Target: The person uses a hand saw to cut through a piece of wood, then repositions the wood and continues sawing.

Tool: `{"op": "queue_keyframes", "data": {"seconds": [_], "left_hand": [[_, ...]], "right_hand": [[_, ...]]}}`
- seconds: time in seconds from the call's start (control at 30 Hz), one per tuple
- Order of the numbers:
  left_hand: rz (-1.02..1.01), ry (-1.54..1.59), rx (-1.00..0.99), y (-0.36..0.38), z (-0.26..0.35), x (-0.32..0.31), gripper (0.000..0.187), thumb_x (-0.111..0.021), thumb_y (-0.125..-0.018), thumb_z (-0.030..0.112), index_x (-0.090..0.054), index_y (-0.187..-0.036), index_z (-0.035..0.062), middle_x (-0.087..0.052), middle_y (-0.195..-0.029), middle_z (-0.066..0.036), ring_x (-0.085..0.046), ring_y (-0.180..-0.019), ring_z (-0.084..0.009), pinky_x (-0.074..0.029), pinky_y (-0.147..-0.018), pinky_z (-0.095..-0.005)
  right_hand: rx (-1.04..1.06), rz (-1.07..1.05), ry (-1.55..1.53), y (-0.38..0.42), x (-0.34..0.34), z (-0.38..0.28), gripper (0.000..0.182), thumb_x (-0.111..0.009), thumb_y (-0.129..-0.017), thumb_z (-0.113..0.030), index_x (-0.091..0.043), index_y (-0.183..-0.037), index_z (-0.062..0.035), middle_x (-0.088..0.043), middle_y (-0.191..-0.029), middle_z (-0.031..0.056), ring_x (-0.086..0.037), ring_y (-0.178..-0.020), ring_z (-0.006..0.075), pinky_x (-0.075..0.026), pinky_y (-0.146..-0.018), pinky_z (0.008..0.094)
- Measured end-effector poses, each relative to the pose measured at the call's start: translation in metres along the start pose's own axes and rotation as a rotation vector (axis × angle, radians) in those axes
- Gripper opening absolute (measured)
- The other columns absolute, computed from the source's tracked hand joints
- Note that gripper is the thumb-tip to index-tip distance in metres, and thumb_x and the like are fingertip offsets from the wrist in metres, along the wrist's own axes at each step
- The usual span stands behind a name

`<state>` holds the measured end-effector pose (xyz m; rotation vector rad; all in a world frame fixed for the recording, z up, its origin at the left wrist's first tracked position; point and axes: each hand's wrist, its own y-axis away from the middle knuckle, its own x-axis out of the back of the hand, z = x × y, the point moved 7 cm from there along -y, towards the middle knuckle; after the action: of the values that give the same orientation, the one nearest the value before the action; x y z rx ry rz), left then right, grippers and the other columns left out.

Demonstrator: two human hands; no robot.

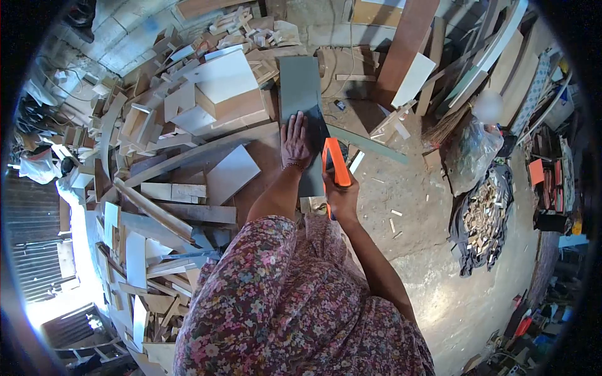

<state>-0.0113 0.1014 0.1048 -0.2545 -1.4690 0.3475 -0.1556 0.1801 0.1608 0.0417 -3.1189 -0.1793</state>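
My left hand (296, 143) lies flat, fingers stretched out, on a long grey board (300, 81) that runs away from me. A bracelet circles that wrist. To its right, my right hand (343, 195) is wrapped round the orange handle of a handsaw (339, 164). The dark saw blade points away from me along the board's right edge, and much of it is hard to make out against the board. A thin greenish strip (370, 145) slants out to the right from beside the blade.
Wood offcuts and a white-topped block (224, 75) are heaped on the left. Long planks (407, 53) lean at the back right. On the floor at right lie a clear plastic bag (471, 153), a dark sack of wood scraps (483, 216) and small loose chips.
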Motion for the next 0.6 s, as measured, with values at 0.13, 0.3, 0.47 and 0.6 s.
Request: {"op": "queue_keyframes", "data": {"seconds": [0.13, 0.3, 0.47, 0.6], "left_hand": [[-0.013, 0.246, 0.012, 0.002, 0.000, 0.012, 0.061, -0.046, -0.076, 0.026, -0.028, -0.131, 0.0046, -0.021, -0.141, -0.007, -0.017, -0.131, -0.0229, -0.014, -0.105, -0.0422], [0.024, 0.185, 0.035, 0.002, -0.004, 0.007, 0.056, -0.038, -0.078, 0.017, -0.027, -0.131, 0.0036, -0.023, -0.139, -0.010, -0.020, -0.129, -0.0251, -0.015, -0.105, -0.0410], [0.053, 0.220, 0.011, 0.006, 0.000, 0.020, 0.056, -0.037, -0.079, 0.017, -0.026, -0.132, 0.0031, -0.023, -0.139, -0.011, -0.020, -0.129, -0.0267, -0.017, -0.104, -0.0411], [0.039, 0.140, 0.029, 0.006, -0.005, 0.007, 0.055, -0.037, -0.080, 0.015, -0.025, -0.131, 0.0013, -0.022, -0.139, -0.012, -0.019, -0.129, -0.0286, -0.016, -0.104, -0.0411]], "right_hand": [[0.105, 0.009, 0.133, 0.034, 0.002, -0.028, 0.011, -0.062, -0.075, -0.004, -0.055, -0.083, -0.0005, -0.056, -0.071, 0.0063, -0.051, -0.066, 0.0115, -0.043, -0.063, 0.0261], [0.012, -0.030, 0.027, 0.036, 0.016, -0.018, 0.012, -0.062, -0.077, -0.007, -0.055, -0.085, -0.0006, -0.055, -0.073, 0.0028, -0.050, -0.070, 0.0088, -0.043, -0.065, 0.0251], [0.046, -0.080, -0.021, 0.048, 0.014, -0.020, 0.010, -0.061, -0.079, -0.007, -0.055, -0.084, -0.0011, -0.056, -0.074, 0.0020, -0.050, -0.069, 0.0081, -0.042, -0.062, 0.0251], [0.135, -0.082, 0.027, 0.047, 0.009, -0.020, 0.011, -0.062, -0.078, -0.007, -0.055, -0.084, -0.0014, -0.057, -0.074, 0.0038, -0.051, -0.068, 0.0097, -0.043, -0.061, 0.0261]]}}
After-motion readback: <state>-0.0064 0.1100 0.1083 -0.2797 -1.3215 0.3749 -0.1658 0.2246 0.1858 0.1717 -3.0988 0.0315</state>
